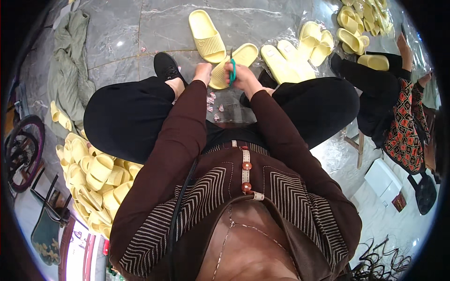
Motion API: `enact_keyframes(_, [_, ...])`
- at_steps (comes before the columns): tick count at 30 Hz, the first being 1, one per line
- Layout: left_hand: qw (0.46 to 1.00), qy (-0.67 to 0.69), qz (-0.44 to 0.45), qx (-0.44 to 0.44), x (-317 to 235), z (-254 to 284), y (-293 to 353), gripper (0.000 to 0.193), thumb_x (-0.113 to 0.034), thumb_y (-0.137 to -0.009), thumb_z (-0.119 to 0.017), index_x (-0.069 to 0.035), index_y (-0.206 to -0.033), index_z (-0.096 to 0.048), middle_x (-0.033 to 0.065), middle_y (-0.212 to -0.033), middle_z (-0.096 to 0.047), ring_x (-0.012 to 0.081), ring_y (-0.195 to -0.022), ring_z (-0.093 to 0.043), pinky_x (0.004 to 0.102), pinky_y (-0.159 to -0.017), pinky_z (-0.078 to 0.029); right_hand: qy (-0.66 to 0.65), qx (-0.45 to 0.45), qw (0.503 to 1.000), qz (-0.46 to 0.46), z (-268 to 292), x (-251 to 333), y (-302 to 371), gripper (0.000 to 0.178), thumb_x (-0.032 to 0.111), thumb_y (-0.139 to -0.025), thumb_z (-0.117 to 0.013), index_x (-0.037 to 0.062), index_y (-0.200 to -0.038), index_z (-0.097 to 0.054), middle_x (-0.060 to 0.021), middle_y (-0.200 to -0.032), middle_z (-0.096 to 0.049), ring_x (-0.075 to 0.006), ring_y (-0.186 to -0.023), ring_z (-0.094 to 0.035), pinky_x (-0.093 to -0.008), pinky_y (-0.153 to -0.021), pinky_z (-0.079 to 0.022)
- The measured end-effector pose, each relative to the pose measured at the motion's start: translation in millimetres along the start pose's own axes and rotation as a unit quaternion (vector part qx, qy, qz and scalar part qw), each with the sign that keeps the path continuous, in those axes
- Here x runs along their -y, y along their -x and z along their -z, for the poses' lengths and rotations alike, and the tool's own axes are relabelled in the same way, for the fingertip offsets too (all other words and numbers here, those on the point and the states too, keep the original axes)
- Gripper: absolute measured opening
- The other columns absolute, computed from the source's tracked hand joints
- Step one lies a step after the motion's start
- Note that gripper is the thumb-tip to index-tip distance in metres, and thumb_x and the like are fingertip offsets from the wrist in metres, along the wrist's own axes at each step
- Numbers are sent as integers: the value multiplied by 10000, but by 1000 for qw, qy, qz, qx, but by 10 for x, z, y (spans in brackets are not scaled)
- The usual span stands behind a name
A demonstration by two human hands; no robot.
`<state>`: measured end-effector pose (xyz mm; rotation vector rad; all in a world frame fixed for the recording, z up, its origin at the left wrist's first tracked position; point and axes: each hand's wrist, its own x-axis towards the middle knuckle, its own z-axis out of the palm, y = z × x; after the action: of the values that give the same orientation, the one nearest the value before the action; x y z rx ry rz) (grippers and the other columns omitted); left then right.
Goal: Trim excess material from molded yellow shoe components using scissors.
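Observation:
My right hand (242,77) is closed round a pair of scissors (232,71) with teal handles, its dark blades pointing away from me. Beside it, my left hand (203,73) is curled closed; what its fingers hold, if anything, is hidden. A yellow slide slipper (244,55) lies on the floor under and between both hands, partly covered by them. Just beyond my left hand lies another yellow slipper (205,35), its ribbed strap facing up. Small pinkish-white scraps (211,99) are scattered on the floor between my feet.
Several yellow slippers (290,56), some in clear plastic, lie to the right; more (358,23) are at the far right. A big slipper pile (96,175) sits by my left side. Grey-green cloth (70,61) lies at left. Another person (405,124) sits at right near a wooden stool (358,145).

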<state>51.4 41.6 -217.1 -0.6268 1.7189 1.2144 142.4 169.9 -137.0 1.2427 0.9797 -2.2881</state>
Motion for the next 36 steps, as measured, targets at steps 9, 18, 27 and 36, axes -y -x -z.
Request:
enact_keyframes(9, [987, 143, 29, 63, 54, 105, 55, 76, -28, -698, -508, -45, -756, -555, 60, -610, -518, 145, -469, -474, 285, -385, -352, -92, 53, 984, -143, -262, -57, 83, 190, 213, -752, -615, 73, -868, -562, -40, -744, -581, -185, -694, -575, -398, -647, -470])
enact_keyframes(18, [986, 160, 26, 48, -87, 74, 322, 107, -90, -764, -525, -74, -867, -550, 60, -667, -577, 137, -485, -513, 271, -404, -395, -174, 62, 971, -149, -164, 17, -16, 188, 247, -730, -607, 72, -790, -578, -62, -731, -583, -216, -707, -568, -430, -668, -457])
enact_keyframes(27, [987, 147, 24, 63, -76, 104, 350, 145, -104, -775, -530, -84, -918, -535, 45, -679, -581, 137, -504, -529, 278, -415, -406, -223, 91, 960, -144, -166, 83, 1, 328, 250, -771, -574, -20, -957, -558, -88, -804, -569, -220, -739, -552, -369, -686, -460])
enact_keyframes(36, [989, 128, 27, 67, -80, 129, 386, 129, -114, -772, -531, -94, -899, -538, 36, -680, -579, 141, -513, -538, 293, -421, -418, -236, 73, 961, -126, -42, 25, -196, 280, 214, -756, -602, -11, -917, -556, -61, -730, -553, -166, -649, -537, -297, -554, -448])
